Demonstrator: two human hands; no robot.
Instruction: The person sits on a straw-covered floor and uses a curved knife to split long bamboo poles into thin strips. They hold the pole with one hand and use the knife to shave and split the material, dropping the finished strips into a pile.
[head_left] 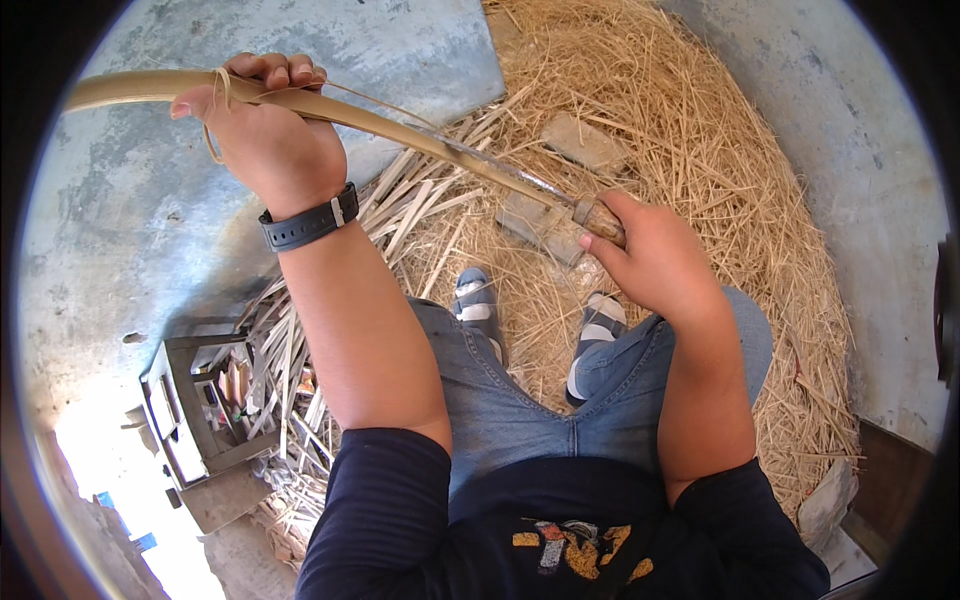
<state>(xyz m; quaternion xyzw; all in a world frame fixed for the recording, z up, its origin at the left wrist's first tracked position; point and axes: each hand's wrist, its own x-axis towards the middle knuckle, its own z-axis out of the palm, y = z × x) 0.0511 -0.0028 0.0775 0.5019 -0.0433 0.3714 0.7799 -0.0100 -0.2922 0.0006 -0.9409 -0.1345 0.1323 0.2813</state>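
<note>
My left hand point(262, 128), with a black watch on the wrist, grips a long pale bamboo strip point(340, 112) held up at the upper left. The strip runs down and to the right toward my right hand point(650, 255). That hand is closed around the wooden handle of a knife point(597, 218), whose thin blade lies along the strip. Thin fibres peel off the strip near my left hand. I sit with my jeans-clad knees below my arms and my sandalled feet point(478, 305) on the ground.
A big heap of straw-like shavings point(700, 150) covers the ground ahead and to the right, with flat stone blocks point(585, 140) in it. Split bamboo strips point(290, 350) lie at the left beside a small wooden stool point(195, 410). The concrete floor point(150, 220) shows at the left.
</note>
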